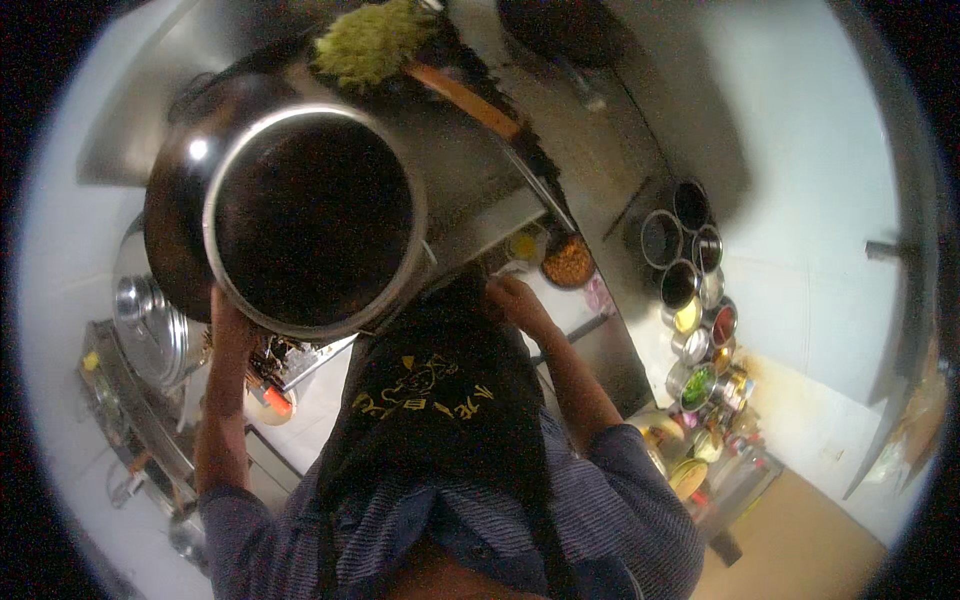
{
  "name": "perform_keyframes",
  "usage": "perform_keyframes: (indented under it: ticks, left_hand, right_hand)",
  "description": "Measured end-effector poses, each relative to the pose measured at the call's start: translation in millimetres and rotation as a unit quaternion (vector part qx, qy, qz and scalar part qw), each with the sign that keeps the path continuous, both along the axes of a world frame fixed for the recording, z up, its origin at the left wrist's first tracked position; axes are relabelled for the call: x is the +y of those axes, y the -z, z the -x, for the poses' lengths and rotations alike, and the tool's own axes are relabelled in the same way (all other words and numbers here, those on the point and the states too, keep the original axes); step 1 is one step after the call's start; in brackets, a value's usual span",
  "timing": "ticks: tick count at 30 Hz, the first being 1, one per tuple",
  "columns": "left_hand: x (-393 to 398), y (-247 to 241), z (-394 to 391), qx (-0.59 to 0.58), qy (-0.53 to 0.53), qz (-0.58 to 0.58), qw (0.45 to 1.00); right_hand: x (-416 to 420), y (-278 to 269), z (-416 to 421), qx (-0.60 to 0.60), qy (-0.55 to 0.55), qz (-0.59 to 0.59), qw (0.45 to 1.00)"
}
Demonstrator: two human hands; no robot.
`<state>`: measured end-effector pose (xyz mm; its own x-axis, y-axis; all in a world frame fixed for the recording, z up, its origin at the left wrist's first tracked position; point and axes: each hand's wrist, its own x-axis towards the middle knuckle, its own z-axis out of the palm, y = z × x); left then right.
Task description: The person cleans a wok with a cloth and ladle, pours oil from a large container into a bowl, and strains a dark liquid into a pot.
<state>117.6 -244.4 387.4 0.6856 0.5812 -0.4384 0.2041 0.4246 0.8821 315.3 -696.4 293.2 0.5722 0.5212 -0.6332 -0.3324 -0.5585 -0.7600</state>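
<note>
A large round metal pot [421,217] with a bright rim and a dark inside is in front of me. My left hand [231,319] grips its near-left edge; the fingers are partly hidden. Behind it, to the left, shows the dark curved side of a wok [174,232]. My right hand [517,304] is curled beside my black apron [442,345], close to a small whitish item [514,268]; whether it grips that is unclear. Past this hand lies a round vessel of brown bits [568,261], with a metal rod [540,184] reaching toward it.
A brush with yellow-green bristles [375,45] and a wooden handle [469,101] are at the top. Several metal canisters [681,283] and a bowl of chopped greens [697,386] line the right wall. A lidded steel pot [154,337] and an orange-handled tool [277,401] are at left.
</note>
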Motion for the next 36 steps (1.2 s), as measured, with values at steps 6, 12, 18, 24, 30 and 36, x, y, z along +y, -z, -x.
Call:
perform_keyframes:
  ticks: [6, 12, 18, 24, 30, 36]
  left_hand:
    - [-146, 24, -101, 0.04, 0.198, -0.07, 0.977]
    - [-273, 71, -241, 0.036, 0.227, 0.106, 0.967]
    - [-325, 195, -351, 0.039, 0.241, -0.065, 0.968]
    - [-361, 157, -424, 0.142, 0.31, -0.14, 0.929]
    - [-322, 156, -402, -0.149, 0.527, -0.508, 0.665]
    - [-310, 84, -304, 0.111, 0.327, 0.261, 0.901]
  right_hand:
    - [-127, 65, 42, 0.095, 0.184, 0.022, 0.978]
    - [-210, 74, 65, 0.053, 0.212, 0.006, 0.976]
    - [-236, 63, 79, 0.05, 0.247, 0.048, 0.967]
    - [-223, 55, 71, 0.062, 0.3, 0.011, 0.952]
    - [-141, -43, -27, 0.029, 0.307, -0.094, 0.946]
    - [-31, -96, -186, 0.043, 0.354, -0.268, 0.895]
